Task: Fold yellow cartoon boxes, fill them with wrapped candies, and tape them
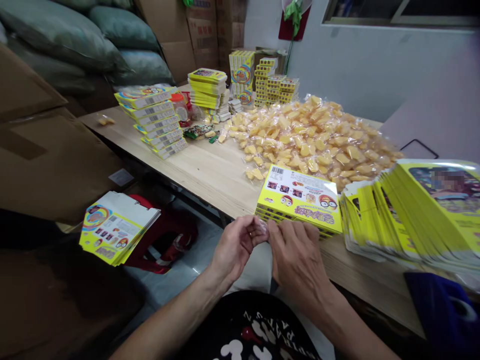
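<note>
Pinching clear wrapper (263, 231): left hand (234, 247) & right hand (296, 260), nr flat yellow cartons (300, 200).

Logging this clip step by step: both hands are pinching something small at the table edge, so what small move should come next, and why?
Probably part the hands a little to get the clear packet open or flat. The left hand and right hand meet on it, fingertips pinched, just in front of the yellow box stack. What the packet holds is too small to tell.
</note>
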`<state>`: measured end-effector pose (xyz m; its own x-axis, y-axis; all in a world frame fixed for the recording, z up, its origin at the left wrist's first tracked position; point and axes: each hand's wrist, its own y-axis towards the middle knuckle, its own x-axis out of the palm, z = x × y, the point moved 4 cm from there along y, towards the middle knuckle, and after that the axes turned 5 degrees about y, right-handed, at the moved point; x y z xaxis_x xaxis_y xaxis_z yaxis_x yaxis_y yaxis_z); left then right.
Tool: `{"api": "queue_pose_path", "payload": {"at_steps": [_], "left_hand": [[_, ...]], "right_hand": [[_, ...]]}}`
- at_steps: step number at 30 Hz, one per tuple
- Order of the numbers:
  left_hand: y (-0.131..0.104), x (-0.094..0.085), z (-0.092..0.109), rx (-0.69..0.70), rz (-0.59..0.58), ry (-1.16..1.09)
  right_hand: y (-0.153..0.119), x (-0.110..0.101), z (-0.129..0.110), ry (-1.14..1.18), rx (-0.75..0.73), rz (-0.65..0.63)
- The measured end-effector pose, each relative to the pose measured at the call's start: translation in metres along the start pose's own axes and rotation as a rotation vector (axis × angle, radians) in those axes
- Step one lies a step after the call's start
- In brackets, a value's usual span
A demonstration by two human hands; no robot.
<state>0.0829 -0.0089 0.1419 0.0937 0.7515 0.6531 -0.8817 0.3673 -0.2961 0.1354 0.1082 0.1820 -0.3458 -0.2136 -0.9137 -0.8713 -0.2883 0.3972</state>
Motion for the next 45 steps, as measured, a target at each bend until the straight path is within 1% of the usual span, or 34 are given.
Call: {"api": "queue_pose_path", "payload": {"at_steps": [2, 4, 7, 9, 12, 17, 20, 24, 26, 29, 31, 33, 35, 39, 45], "left_hand": [[0.001, -0.002, 0.002, -0.061, -0.047, 0.089], [0.001, -0.005, 0.003, -0.108, -0.073, 0.233], [-0.002, -0.009, 0.006, -0.106, -0.081, 0.409], [-0.006, -0.009, 0.008, -0.110, -0.117, 0.447], [-0.012, -0.011, 0.013, -0.128, -0.129, 0.386], [-0.021, -0.012, 0.017, -0.124, -0.089, 0.288], [-0.022, -0.010, 0.015, -0.074, -0.054, 0.244], [-0.020, -0.006, 0.013, 0.009, -0.040, 0.230], [-0.020, -0.004, 0.014, 0.061, -0.035, 0.249], [-0.019, -0.002, 0.016, 0.116, -0.036, 0.271], [-0.019, -0.001, 0.017, 0.128, -0.041, 0.278], [-0.019, -0.001, 0.016, 0.127, -0.044, 0.282], [-0.018, -0.001, 0.016, 0.122, -0.038, 0.274], [-0.019, -0.002, 0.016, 0.108, -0.011, 0.240], [-0.018, -0.002, 0.017, 0.105, 0.012, 0.200]], "right_hand": [[0.001, 0.001, 0.001, -0.001, -0.091, 0.023], [0.003, -0.002, 0.001, -0.022, -0.139, 0.031], [0.006, -0.009, 0.000, -0.053, -0.173, 0.013], [0.008, -0.013, 0.000, -0.065, -0.183, 0.003], [0.011, -0.017, 0.004, -0.071, -0.171, -0.004], [0.014, -0.019, 0.009, -0.024, -0.133, -0.028], [0.014, -0.018, 0.010, -0.007, -0.119, -0.032], [0.013, -0.021, 0.012, 0.053, -0.082, -0.055], [0.011, -0.027, 0.014, 0.148, -0.061, -0.088], [0.013, -0.042, 0.014, 0.345, -0.052, -0.144], [0.018, -0.053, 0.013, 0.423, -0.042, -0.108], [0.026, -0.059, 0.010, 0.427, -0.030, -0.028], [0.032, -0.058, 0.006, 0.408, -0.027, -0.001], [0.039, -0.049, 0.001, 0.423, -0.012, -0.071], [0.039, -0.040, 0.003, 0.495, 0.015, -0.075]]}}
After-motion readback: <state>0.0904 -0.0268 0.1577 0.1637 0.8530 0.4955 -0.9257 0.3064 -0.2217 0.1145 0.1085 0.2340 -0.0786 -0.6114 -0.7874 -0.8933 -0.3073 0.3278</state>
